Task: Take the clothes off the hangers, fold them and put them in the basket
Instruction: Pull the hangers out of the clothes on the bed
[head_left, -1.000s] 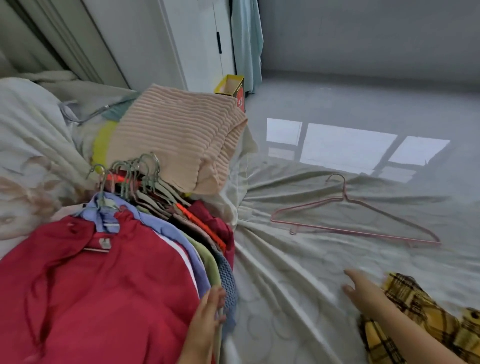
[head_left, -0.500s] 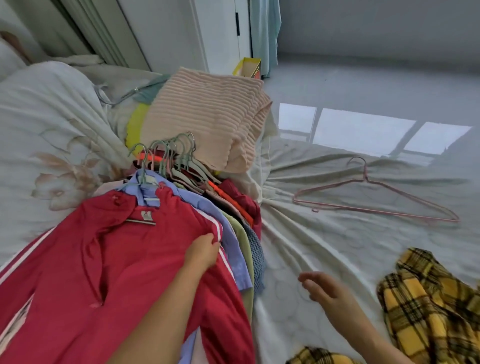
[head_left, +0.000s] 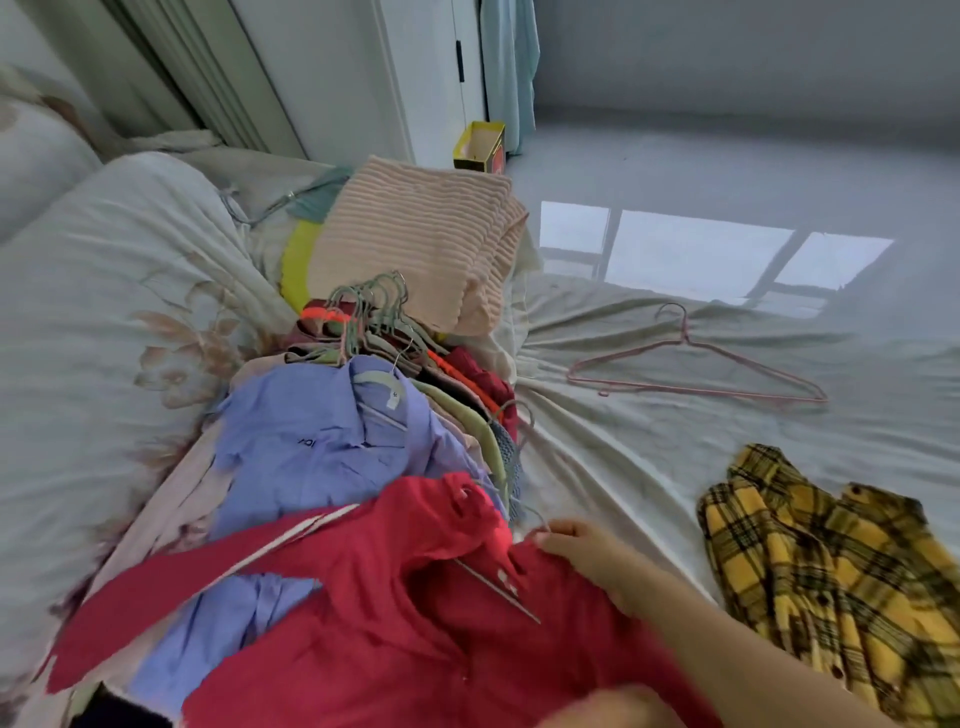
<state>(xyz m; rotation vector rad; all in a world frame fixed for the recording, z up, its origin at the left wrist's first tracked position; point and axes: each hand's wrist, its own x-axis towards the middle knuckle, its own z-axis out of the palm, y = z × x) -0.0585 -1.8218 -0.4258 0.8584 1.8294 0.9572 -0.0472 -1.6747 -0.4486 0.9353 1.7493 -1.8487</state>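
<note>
A red shirt (head_left: 363, 623) on a wire hanger lies pulled off the pile toward me, across a blue shirt (head_left: 311, 447). My right hand (head_left: 587, 551) grips the red shirt at its collar, by the hanger's hook. My left hand (head_left: 618, 706) is a blur at the bottom edge, on the red cloth; its grip cannot be made out. Behind the blue shirt lie more hung clothes with a bunch of hanger hooks (head_left: 369, 306). A folded pink striped garment (head_left: 415, 244) sits on something with a yellow rim (head_left: 293, 265).
An empty pink wire hanger (head_left: 696, 369) lies on the bed sheet to the right. A yellow plaid shirt (head_left: 831, 571) lies crumpled at the right front. A floral duvet (head_left: 104, 312) bulges on the left. A yellow box (head_left: 478, 148) stands on the floor beyond.
The red shirt has been dragged off the pile toward me and to the right, uncovering the blue shirt. My right hand came in from the sheet and took hold at the collar.
</note>
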